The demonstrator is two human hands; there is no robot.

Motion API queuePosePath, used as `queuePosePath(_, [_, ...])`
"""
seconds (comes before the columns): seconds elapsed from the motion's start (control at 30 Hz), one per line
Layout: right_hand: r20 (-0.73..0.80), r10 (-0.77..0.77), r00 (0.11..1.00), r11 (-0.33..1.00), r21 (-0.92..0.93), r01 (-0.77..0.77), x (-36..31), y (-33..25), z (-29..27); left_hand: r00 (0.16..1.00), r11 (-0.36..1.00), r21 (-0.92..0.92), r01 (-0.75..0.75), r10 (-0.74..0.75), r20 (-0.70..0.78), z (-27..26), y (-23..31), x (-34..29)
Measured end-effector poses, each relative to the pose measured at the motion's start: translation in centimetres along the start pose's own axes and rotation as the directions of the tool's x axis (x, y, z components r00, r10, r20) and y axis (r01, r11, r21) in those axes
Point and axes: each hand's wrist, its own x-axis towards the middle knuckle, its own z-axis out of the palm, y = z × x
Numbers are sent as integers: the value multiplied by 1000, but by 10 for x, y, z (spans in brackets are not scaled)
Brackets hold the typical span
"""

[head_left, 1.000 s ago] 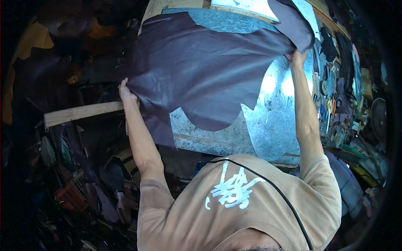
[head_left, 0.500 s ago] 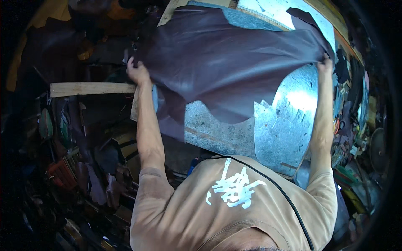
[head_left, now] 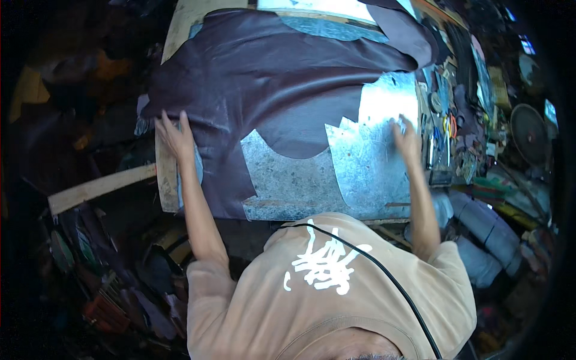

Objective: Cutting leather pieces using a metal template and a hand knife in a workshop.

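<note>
Here, see brown leather on the counter at twelve o'clock, likely soft, floppy, a bit heavy. Best held by the edges at ten and one. See, well apart, left hand spread at ten, maybe touching; right hand loose, empty at two.

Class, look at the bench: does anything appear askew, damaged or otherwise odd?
Yes, mildly: the dark brown leather lies unevenly, with raised folds running across it instead of lying flat on the metal-topped table. Its outline is irregular too, though that may simply be its cut or natural shape. No spill is apparent.
</note>
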Motion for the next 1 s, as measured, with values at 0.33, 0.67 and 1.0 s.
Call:
queuePosePath(0.33, [100,-17,995,935,-352,52,-229,-34,13,729,794,-195,-576,607,316,37,154,-102])
queuePosePath(0.67, [111,35,993,947,-322,2,-319,-49,11,525,709,-197,-677,653,546,117,180,-87])
queuePosePath(1.0, [201,714,671,64,935,-348,-316,-47,26,300,507,-397,-765,826,477,69,155,-147])
